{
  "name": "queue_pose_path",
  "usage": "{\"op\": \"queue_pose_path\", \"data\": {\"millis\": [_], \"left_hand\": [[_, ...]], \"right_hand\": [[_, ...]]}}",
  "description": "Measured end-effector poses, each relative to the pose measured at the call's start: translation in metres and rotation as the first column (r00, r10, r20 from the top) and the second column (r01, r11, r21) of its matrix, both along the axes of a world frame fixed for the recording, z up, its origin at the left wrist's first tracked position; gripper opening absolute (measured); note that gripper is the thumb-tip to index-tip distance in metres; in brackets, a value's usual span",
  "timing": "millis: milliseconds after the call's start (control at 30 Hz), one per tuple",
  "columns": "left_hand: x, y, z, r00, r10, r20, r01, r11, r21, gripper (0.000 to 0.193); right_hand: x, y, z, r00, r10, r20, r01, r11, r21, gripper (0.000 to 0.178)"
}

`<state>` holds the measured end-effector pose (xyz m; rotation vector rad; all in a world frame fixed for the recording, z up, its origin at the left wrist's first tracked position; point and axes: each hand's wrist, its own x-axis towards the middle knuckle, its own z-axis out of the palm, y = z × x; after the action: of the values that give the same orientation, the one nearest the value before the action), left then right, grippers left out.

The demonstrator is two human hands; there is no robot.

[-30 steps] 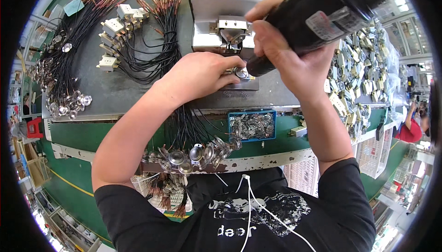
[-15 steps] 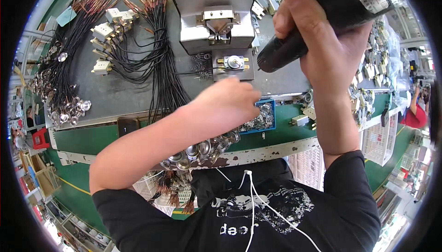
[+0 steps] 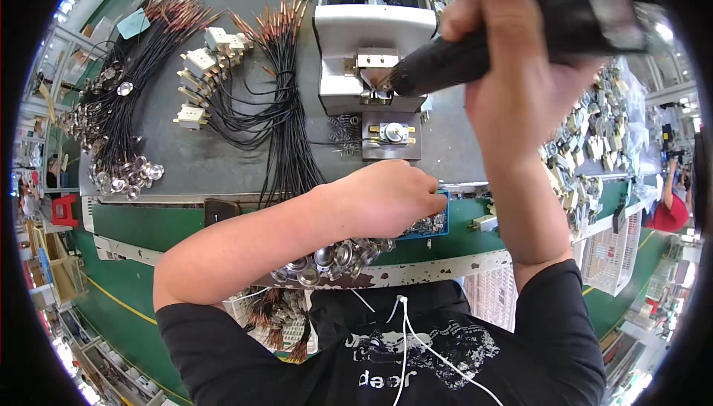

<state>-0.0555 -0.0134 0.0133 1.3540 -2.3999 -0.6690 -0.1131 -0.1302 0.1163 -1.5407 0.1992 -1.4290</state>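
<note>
My right hand (image 3: 512,83) is wrapped round a black powered screwdriver (image 3: 445,66). Its tip meets the front opening of a white-and-grey bench machine (image 3: 336,53), which looks like a screw feeder. Below that, a small switch-like part (image 3: 394,133) with a round metal centre and brass tabs sits on a metal block (image 3: 370,152), a black wire running to it from the left. My left hand (image 3: 390,200) hovers over a blue tray (image 3: 446,218) of small metal pieces, its fingers curled. What they pinch, if anything, is hidden.
Bundled black wires (image 3: 286,120) with copper ends lie left of the machine, beside white connector blocks (image 3: 199,60). Another wire bundle (image 3: 137,90) is farther left. Small springs (image 3: 344,133) lie near the block. Many metal-and-cream parts (image 3: 594,120) are heaped right. Round metal caps (image 3: 327,259) hang at the front edge.
The screwdriver's tip has gone from beside the metal block up to the machine's opening. My left hand stays curled near the blue tray. The whole view has shifted slightly.
</note>
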Motion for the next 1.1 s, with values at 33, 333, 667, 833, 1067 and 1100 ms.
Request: {"op": "queue_pose_path", "data": {"millis": [33, 333, 667, 833, 1067, 1100], "left_hand": [[0.000, 0.002, 0.000, 0.997, 0.020, -0.073, -0.021, 1.000, -0.023, 0.017], [0.008, 0.012, 0.006, 0.995, 0.087, -0.052, -0.087, 0.996, 0.002, 0.011], [0.021, 0.019, 0.019, 0.989, 0.136, -0.058, -0.138, 0.990, -0.019, 0.011], [0.041, 0.026, 0.028, 0.933, 0.313, -0.178, -0.345, 0.917, -0.198, 0.010], [0.065, 0.029, 0.028, 0.800, 0.571, -0.185, -0.598, 0.782, -0.172, 0.012], [0.065, 0.028, 0.025, 0.789, 0.598, -0.144, -0.615, 0.765, -0.192, 0.011]], "right_hand": [[0.001, 0.000, -0.004, 1.000, 0.000, 0.005, 0.000, 1.000, -0.006, 0.013], [0.034, -0.003, -0.015, 0.995, 0.095, -0.001, -0.094, 0.991, 0.100, 0.014], [0.035, -0.041, 0.016, 0.720, 0.572, -0.393, -0.570, 0.810, 0.137, 0.069], [0.044, -0.041, 0.013, 0.559, 0.779, -0.284, -0.749, 0.621, 0.231, 0.070], [0.047, 0.004, -0.003, 0.942, 0.282, 0.180, -0.298, 0.952, 0.071, 0.064], [0.042, -0.003, -0.006, 0.955, 0.293, 0.044, -0.294, 0.955, 0.046, 0.062]]}}
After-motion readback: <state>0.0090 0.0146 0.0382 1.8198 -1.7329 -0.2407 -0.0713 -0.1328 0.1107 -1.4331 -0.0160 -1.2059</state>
